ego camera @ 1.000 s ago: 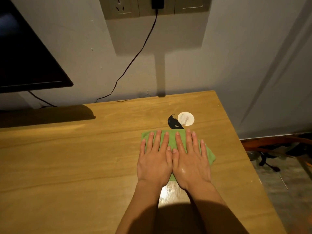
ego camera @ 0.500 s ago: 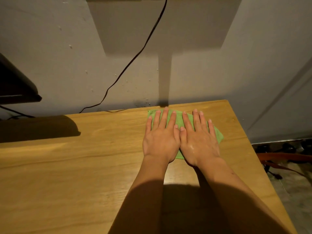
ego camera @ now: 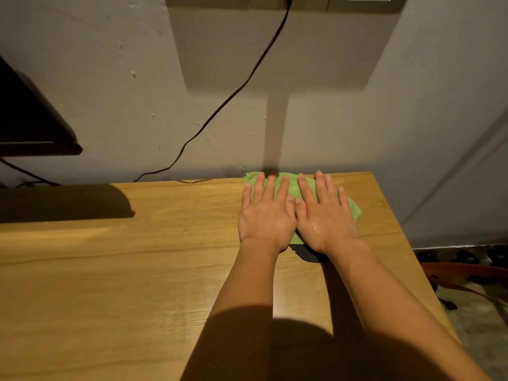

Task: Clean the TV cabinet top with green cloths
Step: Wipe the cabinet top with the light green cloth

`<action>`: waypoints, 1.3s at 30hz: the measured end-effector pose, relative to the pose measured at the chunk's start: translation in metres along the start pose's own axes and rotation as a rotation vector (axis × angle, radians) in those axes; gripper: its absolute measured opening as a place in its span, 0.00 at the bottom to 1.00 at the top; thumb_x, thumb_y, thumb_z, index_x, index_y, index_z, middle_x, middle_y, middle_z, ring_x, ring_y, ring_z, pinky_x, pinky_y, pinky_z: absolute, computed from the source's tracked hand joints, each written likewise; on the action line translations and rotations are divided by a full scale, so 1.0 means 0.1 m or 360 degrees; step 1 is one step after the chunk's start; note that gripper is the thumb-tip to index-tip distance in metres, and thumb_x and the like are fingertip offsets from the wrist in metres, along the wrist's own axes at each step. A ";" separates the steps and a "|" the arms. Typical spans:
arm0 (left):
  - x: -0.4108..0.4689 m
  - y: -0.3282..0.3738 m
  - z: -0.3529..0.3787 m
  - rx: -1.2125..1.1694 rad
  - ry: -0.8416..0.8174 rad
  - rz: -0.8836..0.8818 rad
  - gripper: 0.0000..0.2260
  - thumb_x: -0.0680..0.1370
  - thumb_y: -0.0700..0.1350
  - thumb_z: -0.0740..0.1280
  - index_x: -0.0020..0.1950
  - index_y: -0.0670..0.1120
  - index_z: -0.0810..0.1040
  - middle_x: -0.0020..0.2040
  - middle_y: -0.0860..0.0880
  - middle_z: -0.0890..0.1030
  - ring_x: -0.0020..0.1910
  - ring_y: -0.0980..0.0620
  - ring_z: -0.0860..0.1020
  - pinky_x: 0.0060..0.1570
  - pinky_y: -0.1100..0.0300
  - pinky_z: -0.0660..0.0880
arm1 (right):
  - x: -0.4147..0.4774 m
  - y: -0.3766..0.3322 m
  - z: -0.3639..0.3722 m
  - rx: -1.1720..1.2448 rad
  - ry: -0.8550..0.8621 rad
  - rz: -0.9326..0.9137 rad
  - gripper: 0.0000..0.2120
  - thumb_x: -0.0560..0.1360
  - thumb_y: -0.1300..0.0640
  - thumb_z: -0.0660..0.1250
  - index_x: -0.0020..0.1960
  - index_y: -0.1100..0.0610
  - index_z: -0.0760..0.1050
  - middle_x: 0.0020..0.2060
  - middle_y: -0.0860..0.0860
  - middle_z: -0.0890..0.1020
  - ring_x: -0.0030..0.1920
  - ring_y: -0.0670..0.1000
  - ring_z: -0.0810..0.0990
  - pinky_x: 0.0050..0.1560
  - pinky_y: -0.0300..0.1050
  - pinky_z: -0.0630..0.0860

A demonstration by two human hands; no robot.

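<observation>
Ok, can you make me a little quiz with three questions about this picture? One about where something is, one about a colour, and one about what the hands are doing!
1. Where is the cloth on the cabinet top?
A. At the back edge by the wall
B. At the front edge
C. Under the TV

2. What colour is the cloth?
A. Blue
B. Green
C. White

3. How are the left hand and right hand placed?
A. Clenched in fists
B. Lifted in the air
C. Flat on the cloth, side by side

Answers: 1 A, its far edge reaches the wall. 2 B, green shows between the fingers. 3 C, both palms lie spread on it.
</observation>
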State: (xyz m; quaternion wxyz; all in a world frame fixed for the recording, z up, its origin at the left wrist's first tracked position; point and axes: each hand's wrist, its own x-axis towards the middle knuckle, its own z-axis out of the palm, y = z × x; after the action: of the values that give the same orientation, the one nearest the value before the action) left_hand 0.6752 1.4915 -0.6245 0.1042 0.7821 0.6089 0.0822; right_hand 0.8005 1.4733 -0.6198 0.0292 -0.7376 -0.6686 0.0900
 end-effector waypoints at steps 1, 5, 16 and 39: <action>-0.02 0.00 0.00 -0.0003 0.0005 -0.0004 0.24 0.83 0.54 0.40 0.80 0.53 0.46 0.81 0.50 0.47 0.79 0.50 0.42 0.76 0.47 0.39 | -0.01 0.00 -0.01 0.0000 -0.0005 -0.0001 0.28 0.82 0.43 0.38 0.80 0.45 0.40 0.80 0.54 0.41 0.79 0.52 0.37 0.77 0.54 0.36; -0.19 0.02 0.02 0.0002 -0.0002 -0.0011 0.24 0.83 0.54 0.40 0.80 0.54 0.45 0.81 0.50 0.45 0.79 0.50 0.40 0.76 0.46 0.40 | -0.19 -0.02 -0.01 0.0020 -0.0027 0.0021 0.27 0.82 0.42 0.38 0.80 0.44 0.40 0.80 0.54 0.39 0.79 0.52 0.35 0.77 0.55 0.36; -1.29 0.13 0.00 0.0019 -0.0006 0.0009 0.25 0.82 0.54 0.38 0.80 0.54 0.45 0.81 0.50 0.44 0.79 0.50 0.41 0.76 0.47 0.40 | -1.33 -0.09 0.08 0.0070 0.0059 0.0052 0.28 0.81 0.42 0.37 0.80 0.44 0.41 0.80 0.55 0.41 0.79 0.53 0.37 0.78 0.54 0.37; -4.36 1.06 0.07 0.0096 -0.0111 -0.0008 0.25 0.81 0.56 0.35 0.78 0.54 0.36 0.78 0.52 0.35 0.76 0.49 0.31 0.73 0.47 0.34 | -4.48 0.33 0.12 0.0157 -0.0101 0.0066 0.28 0.82 0.42 0.38 0.78 0.46 0.34 0.78 0.53 0.32 0.77 0.52 0.29 0.75 0.53 0.31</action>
State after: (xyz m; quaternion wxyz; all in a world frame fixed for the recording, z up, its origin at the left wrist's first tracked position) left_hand 0.6693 1.0437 -0.6042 0.1020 0.7857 0.6091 0.0361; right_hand 0.7910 1.0246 -0.5952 0.0425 -0.7457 -0.6486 0.1467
